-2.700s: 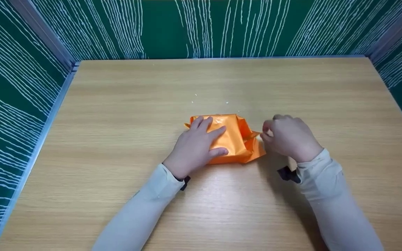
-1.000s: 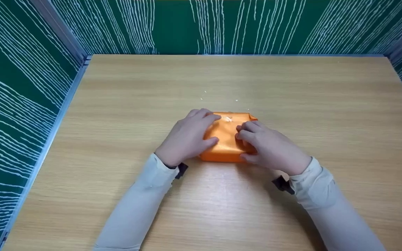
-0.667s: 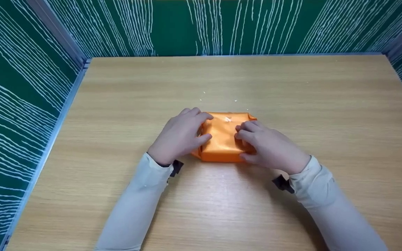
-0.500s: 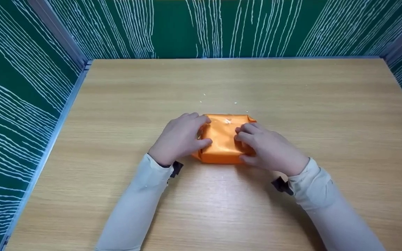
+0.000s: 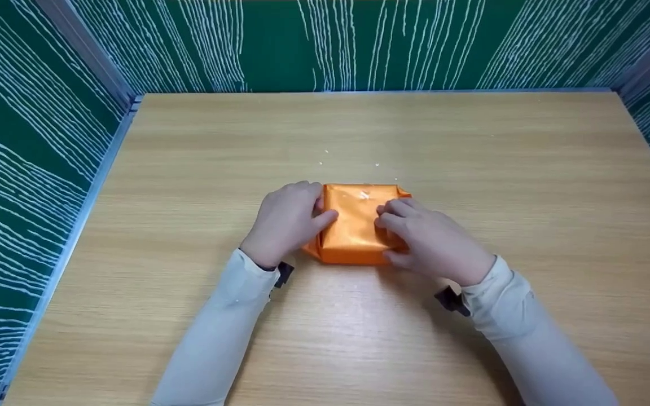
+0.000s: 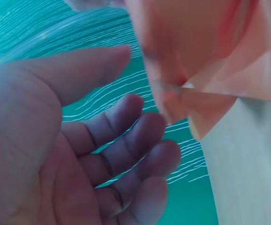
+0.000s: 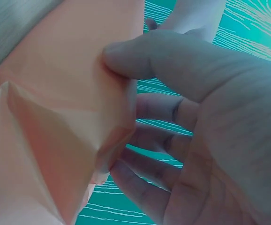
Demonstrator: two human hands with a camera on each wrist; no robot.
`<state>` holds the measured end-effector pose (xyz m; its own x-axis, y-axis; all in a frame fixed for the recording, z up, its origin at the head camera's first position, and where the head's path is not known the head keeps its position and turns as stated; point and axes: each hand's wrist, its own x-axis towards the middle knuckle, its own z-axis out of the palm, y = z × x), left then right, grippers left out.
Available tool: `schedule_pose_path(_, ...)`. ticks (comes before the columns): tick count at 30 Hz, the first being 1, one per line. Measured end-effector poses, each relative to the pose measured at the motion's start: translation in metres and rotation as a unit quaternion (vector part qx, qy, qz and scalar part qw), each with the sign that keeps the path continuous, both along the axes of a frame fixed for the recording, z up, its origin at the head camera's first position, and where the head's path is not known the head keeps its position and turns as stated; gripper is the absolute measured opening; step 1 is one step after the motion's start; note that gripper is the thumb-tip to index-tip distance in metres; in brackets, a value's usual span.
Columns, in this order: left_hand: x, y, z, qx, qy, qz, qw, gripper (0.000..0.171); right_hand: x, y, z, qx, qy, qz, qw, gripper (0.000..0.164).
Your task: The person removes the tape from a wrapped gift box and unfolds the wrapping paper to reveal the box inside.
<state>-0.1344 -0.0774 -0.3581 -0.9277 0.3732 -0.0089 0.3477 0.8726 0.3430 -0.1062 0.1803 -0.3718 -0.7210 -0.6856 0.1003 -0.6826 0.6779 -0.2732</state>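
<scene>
An orange wrapped package point(image 5: 353, 225), shiny and boxy, lies near the middle of the table. At its left end, my left hand point(image 5: 285, 223) has bent, relaxed fingers; in the left wrist view a gap shows between these fingers point(image 6: 147, 131) and the loose, folded wrapper point(image 6: 191, 42). My right hand point(image 5: 432, 239) grips the right end, thumb on one face and fingers on the opposite one, as the right wrist view shows. Creased folds of the orange wrapper point(image 7: 46, 136) show there. The package's right end is partly hidden under the right hand.
Several tiny white scraps point(image 5: 377, 164) lie on the wooden table point(image 5: 235, 141) beyond the package. Green panels point(image 5: 274, 51) with white streaks stand along the back and sides. A dark wrist mount point(image 5: 452, 300) sits under the right cuff.
Earlier my right hand pinched the loose right flap while my left hand rested on top. That flap is folded in, the right hand grips that end, and the left hand has drawn back leftward.
</scene>
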Motion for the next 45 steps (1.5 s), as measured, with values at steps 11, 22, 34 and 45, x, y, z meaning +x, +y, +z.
schedule_pose_path(11, 0.000, -0.006, 0.000, 0.006, 0.007, -0.019, 0.9998, 0.011, -0.001, -0.002, 0.001, 0.007, -0.016, -0.003, 1.000, 0.039)
schedule_pose_path(22, -0.002, -0.002, -0.005, 0.029, 0.019, 0.005, 0.9994, 0.027, -0.001, -0.001, 0.002, 0.002, -0.014, -0.004, 1.000, 0.037)
schedule_pose_path(34, -0.003, 0.005, -0.016, -0.009, -0.024, -0.004, 0.9997, 0.037, -0.001, -0.001, 0.001, 0.012, -0.027, -0.012, 0.999, 0.040)
schedule_pose_path(45, -0.003, 0.005, -0.013, -0.014, -0.023, -0.004, 0.9996, 0.035, 0.000, 0.000, -0.001, 0.002, -0.024, -0.014, 1.000, 0.039)
